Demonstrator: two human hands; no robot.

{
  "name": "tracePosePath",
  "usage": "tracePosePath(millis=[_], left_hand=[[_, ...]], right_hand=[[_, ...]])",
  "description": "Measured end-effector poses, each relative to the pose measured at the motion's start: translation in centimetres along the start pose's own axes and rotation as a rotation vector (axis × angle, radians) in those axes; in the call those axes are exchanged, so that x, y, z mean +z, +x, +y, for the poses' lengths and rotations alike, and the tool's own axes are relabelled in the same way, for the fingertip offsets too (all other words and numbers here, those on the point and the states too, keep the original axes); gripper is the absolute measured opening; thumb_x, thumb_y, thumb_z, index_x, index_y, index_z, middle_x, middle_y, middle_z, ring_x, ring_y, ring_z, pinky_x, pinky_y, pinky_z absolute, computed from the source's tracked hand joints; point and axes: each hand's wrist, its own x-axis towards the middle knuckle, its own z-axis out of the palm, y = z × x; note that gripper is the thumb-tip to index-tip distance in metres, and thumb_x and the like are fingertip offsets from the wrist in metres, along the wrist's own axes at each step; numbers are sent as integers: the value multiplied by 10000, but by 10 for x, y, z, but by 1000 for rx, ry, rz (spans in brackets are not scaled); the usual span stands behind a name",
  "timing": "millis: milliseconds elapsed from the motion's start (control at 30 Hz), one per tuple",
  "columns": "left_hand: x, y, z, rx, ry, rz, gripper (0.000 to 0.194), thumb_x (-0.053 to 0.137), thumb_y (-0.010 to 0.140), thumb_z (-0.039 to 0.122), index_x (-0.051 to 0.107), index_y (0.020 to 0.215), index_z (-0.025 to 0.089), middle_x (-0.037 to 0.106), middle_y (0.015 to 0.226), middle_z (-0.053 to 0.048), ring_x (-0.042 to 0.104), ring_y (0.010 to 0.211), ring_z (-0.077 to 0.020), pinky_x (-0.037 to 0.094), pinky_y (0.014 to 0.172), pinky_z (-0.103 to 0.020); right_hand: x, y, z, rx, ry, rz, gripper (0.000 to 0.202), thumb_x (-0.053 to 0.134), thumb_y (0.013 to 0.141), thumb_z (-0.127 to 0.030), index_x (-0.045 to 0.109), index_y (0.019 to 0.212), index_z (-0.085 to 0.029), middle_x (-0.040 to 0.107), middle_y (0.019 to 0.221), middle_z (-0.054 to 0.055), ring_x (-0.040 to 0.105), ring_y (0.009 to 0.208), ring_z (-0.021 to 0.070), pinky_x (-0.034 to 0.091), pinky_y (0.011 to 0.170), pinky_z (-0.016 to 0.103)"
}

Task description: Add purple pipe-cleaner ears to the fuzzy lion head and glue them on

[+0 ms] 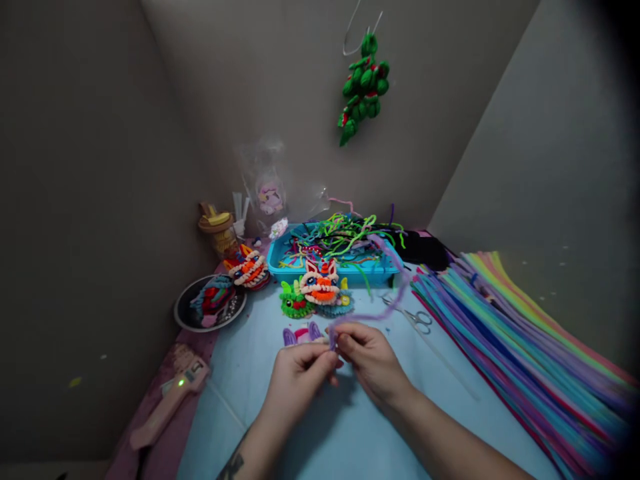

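A fuzzy purple pipe cleaner (373, 317) curves up to the right toward the blue tray. Its near end is pinched between the fingertips of my left hand (303, 375) and my right hand (373, 360), which almost touch. Just behind my left fingers lies a piece with purple loops and a pink middle (301, 335), partly hidden by the hand. Further back sit an orange and white lion head (321, 285) and a green figure (295, 302).
A blue tray (340, 269) holds pipe cleaner scraps. Scissors (415, 319) and long colourful pipe cleaners (525, 360) lie right. At left are a bowl (184, 313), another lion head (250, 269), a jar (220, 233) and a pink glue gun (167, 407). Green decoration (365, 83) hangs above.
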Motion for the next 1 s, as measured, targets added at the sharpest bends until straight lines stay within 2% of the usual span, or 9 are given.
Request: tracePosePath(millis=[100, 233, 333, 433, 600, 767, 900, 1000], left_hand=[[-1, 2, -4, -105, -197, -135, 445, 657, 736, 542, 723, 710, 102, 627, 520, -31, 466, 394, -79, 347, 389, -189], [0, 0, -7, -176, -377, -231, 424, 727, 679, 521, 700, 695, 98, 662, 593, -45, 509, 405, -70, 319, 348, -164], [-1, -1, -6, -210, -456, -293, 396, 737, 685, 488, 696, 709, 95, 667, 599, -44, 501, 388, -54, 289, 326, -150], [-1, -2, -5, -232, -476, -326, 389, 734, 693, 476, 690, 710, 90, 661, 591, -43, 494, 385, -48, 281, 319, -146], [-1, -1, -5, -230, -468, -258, 361, 772, 649, 443, 654, 671, 103, 646, 574, -25, 463, 376, -40, 255, 312, -141], [1, 0, -8, -195, -407, -199, 376, 758, 658, 468, 648, 637, 110, 638, 550, -21, 425, 347, -33, 238, 317, -150], [2, -3, -2, -157, -279, -145, 406, 705, 694, 516, 661, 628, 119, 543, 422, 19, 345, 308, -34, 230, 332, -169], [3, -5, 7, -74, -118, -47, 355, 689, 716, 468, 653, 595, 136, 518, 419, 22, 369, 349, -56, 266, 365, -183]], right_hand=[[0, 2, -1, 119, 157, -44, 272, 826, 628, -410, 724, 707, -170, 544, 719, -15, 478, 507, 75, 399, 441, 199], [-1, 2, -3, 291, 286, -139, 362, 869, 539, -433, 709, 702, -152, 517, 597, -40, 426, 423, 55, 353, 378, 176], [-1, 0, -5, 362, 301, -219, 403, 879, 520, -438, 691, 705, -134, 521, 573, -38, 425, 433, 50, 354, 401, 164], [1, -2, -9, 370, 314, -263, 400, 876, 531, -434, 642, 674, -143, 516, 577, -44, 414, 435, 45, 347, 413, 162], [4, 0, -12, 275, 253, -188, 397, 861, 551, -433, 586, 634, -159, 485, 583, -47, 414, 462, 67, 338, 422, 186], [6, 0, -12, 130, 137, -108, 363, 792, 654, -429, 544, 619, -166, 457, 622, -51, 395, 477, 66, 348, 458, 200], [7, -2, -12, 35, 60, -86, 334, 729, 720, -439, 539, 630, -181, 446, 661, -37, 407, 547, 96, 367, 512, 220], [6, -2, -13, -55, -22, -58, 308, 709, 740, -418, 554, 620, -182, 450, 710, -21, 437, 620, 118, 385, 567, 236]])
